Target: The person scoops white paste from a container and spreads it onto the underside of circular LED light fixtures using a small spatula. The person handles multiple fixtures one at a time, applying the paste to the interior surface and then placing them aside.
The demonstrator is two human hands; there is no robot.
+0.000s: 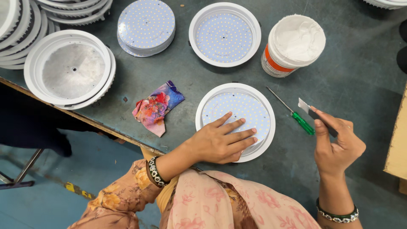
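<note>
Fingers (pixel 237 127) of the left hand (pixel 218 144) lie spread and flat on the round LED panel (pixel 250 106) in its white housing (pixel 268 140), lower centre of the frame, seemingly to press it down. The grey desk (pixel 356 72) carries stacked housings (pixel 68 68) upper left and a paste tub (pixel 292 44) upper right. The right hand (pixel 337 146), wrist bent up at lower right, pinches a small scraper (pixel 316 114), beside a green screwdriver (pixel 302 123).
</note>
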